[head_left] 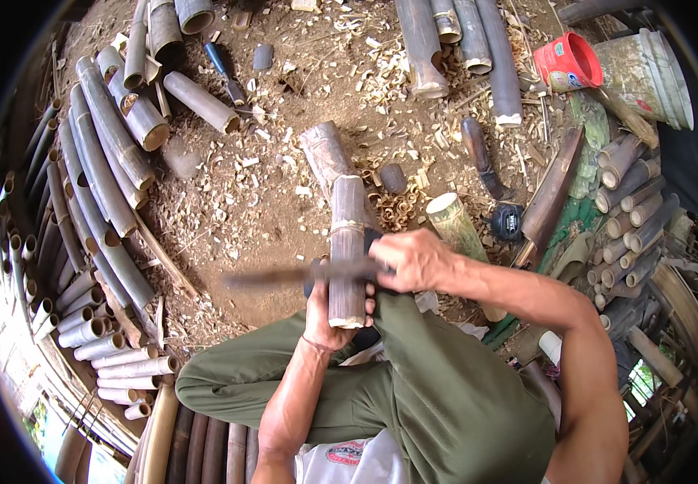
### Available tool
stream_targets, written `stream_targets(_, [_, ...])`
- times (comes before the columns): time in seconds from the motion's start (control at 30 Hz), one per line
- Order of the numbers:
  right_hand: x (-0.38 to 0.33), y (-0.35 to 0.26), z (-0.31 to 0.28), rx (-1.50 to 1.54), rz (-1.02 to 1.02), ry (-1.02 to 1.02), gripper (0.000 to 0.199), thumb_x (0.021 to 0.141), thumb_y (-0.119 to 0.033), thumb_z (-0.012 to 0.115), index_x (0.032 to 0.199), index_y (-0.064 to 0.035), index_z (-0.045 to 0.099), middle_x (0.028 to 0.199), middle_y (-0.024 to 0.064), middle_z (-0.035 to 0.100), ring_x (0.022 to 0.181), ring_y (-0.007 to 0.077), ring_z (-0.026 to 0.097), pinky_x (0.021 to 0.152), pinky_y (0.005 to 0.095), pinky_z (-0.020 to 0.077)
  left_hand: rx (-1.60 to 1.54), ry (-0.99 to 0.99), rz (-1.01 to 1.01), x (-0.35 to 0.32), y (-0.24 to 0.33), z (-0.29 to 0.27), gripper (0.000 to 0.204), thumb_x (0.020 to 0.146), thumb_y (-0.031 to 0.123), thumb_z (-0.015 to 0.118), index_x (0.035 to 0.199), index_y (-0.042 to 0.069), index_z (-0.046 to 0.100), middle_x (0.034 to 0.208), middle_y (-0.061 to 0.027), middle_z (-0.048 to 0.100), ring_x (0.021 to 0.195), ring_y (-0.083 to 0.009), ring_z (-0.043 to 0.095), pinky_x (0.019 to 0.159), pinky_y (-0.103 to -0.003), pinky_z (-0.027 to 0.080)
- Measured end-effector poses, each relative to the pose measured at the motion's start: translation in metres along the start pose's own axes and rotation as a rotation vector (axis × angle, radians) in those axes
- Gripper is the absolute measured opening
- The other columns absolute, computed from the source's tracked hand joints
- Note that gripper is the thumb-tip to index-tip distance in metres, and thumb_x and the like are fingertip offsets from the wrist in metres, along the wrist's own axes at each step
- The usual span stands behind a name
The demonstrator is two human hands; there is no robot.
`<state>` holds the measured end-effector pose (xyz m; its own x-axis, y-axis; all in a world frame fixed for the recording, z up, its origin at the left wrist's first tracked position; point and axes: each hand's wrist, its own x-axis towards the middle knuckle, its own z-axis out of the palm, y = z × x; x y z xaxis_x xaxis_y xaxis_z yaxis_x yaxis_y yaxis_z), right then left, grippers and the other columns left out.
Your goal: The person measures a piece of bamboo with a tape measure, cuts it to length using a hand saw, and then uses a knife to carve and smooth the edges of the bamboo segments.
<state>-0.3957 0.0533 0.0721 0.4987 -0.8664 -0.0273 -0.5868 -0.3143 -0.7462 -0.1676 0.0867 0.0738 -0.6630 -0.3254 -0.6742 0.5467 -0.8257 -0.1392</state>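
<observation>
In front of me, a section of dark bamboo [348, 218] stands lengthwise, its cut near end pale. My left hand [325, 319] wraps round its lower part from the left, fingertips showing on the right side. Closed round the handle end of a knife [284, 275], my right hand [415, 260] is just right of the bamboo. The blade lies across the bamboo and points left, smeared by motion. Beyond it, a rough wooden block [326, 152] rests on the ground, partly hidden by the bamboo. My fingers hide most of the knife's handle.
Bamboo tubes [99, 177] are heaped at left; shorter ones [631, 218] are stacked at right. A wooden-handled tool [478, 153], a black tape measure [506, 220], a pale-topped bamboo piece [452, 222], a blue-handled tool [221, 66], a red tub [565, 64] and a bucket [647, 77] surround me among shavings.
</observation>
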Motion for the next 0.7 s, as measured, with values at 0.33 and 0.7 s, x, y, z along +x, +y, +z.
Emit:
stream_targets(0.33, [0.001,0.019,0.015,-0.161,0.043,0.005,0.027,0.077,-0.027,0.071,0.086,-0.0091,0.053,0.071,0.0084,0.060,0.064,0.0266,0.066,0.051,0.0387,0.0544,-0.120,-0.024,0.009,-0.002,-0.005,-0.002,0.073,0.096,0.067,0.040,0.136,0.005,0.046,0.100,-0.0168,0.062,0.071,-0.0293,0.069,0.060,-0.042,0.063])
stream_targets(0.7, [0.010,0.036,0.004,-0.125,0.227,-0.039,0.020,0.084,-0.022,0.065,0.086,-0.0075,0.052,0.070,0.0085,0.058,0.057,0.0224,0.062,0.045,0.0364,0.0523,-0.129,-0.038,0.009,0.002,-0.001,0.000,0.071,0.098,0.065,0.040,0.137,0.005,0.044,0.099,-0.0159,0.062,0.069,-0.0282,0.067,0.057,-0.042,0.062])
